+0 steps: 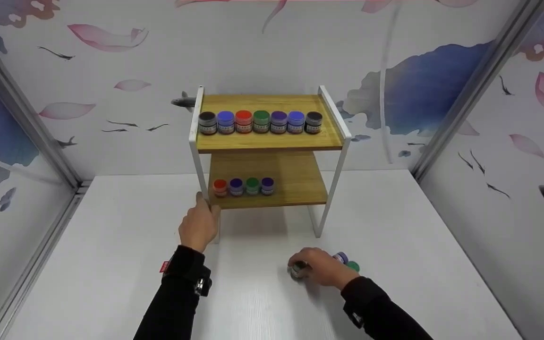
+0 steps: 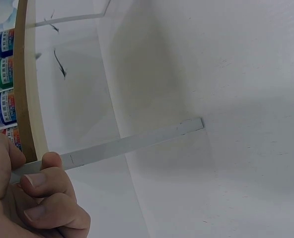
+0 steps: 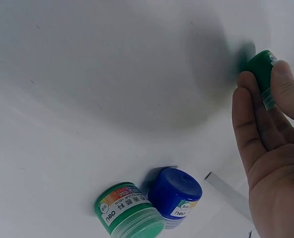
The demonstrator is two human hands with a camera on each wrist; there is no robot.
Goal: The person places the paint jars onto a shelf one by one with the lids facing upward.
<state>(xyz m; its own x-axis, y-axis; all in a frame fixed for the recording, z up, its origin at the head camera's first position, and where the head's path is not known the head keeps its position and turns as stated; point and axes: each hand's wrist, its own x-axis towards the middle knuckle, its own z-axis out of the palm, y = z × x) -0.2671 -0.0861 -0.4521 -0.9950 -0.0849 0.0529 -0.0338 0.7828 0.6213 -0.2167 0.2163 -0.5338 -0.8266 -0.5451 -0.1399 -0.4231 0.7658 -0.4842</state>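
My left hand [image 1: 199, 224] grips the front left leg of a small two-tier shelf [image 1: 272, 206]. In the left wrist view, thumb and fingers pinch that white leg [image 2: 122, 147] just beside the lower board. Low over the white table, my right hand [image 1: 320, 267] holds a dark green paint jar [image 3: 262, 72] between thumb and fingers. Whether this jar touches the table cannot be told. Behind that hand are two more paint jars: a blue one [image 3: 176, 192] and a green one [image 3: 129, 210], lying close together on the table and partly hidden in the head view.
On the upper board, a row of several paint jars [image 1: 261, 122] runs from black to black. The lower board bears a shorter row of jars [image 1: 252, 186] at its left, red outermost. Patterned walls [image 1: 272, 47] enclose the table [image 1: 125, 264] at the back and sides.
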